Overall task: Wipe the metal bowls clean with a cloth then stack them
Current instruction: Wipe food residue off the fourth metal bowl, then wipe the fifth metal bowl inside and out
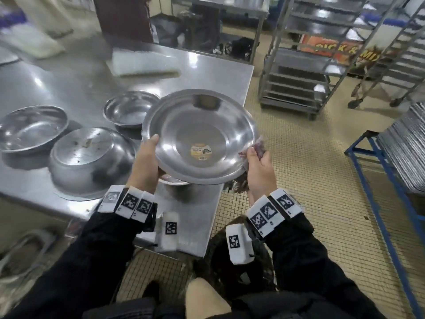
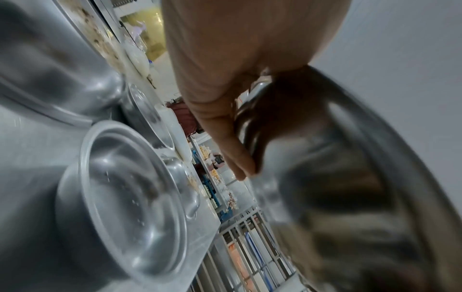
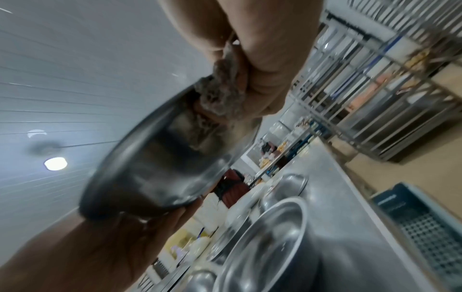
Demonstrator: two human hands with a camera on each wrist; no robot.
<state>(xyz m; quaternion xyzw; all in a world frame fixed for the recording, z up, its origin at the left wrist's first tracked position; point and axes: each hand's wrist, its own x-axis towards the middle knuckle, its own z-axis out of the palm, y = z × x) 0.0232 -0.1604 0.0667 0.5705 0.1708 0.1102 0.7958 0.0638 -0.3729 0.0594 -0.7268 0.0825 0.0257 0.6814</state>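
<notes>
I hold a wide metal bowl [image 1: 199, 137] tilted toward me above the table's near right corner, a yellow sticker at its centre. My left hand [image 1: 149, 161] grips its left rim, thumb on top, fingers underneath [image 2: 225, 142]. My right hand [image 1: 258, 170] pinches a dark reddish cloth [image 1: 251, 153] against the bowl's right rim; in the right wrist view the cloth [image 3: 222, 96] is bunched between fingers and the bowl's outside [image 3: 160, 164]. On the table sit an upside-down bowl [image 1: 88, 158], an upright bowl [image 1: 31, 128] at left, and another upright bowl [image 1: 128, 109] behind.
The steel table [image 1: 207, 65] carries white plastic bags [image 1: 142, 63] at the back. Another small bowl [image 1: 172, 180] peeks out beneath the held one. Metal tray racks [image 1: 322, 54] stand on the tiled floor to the right; a blue frame with stacked trays [image 1: 391, 153] is at far right.
</notes>
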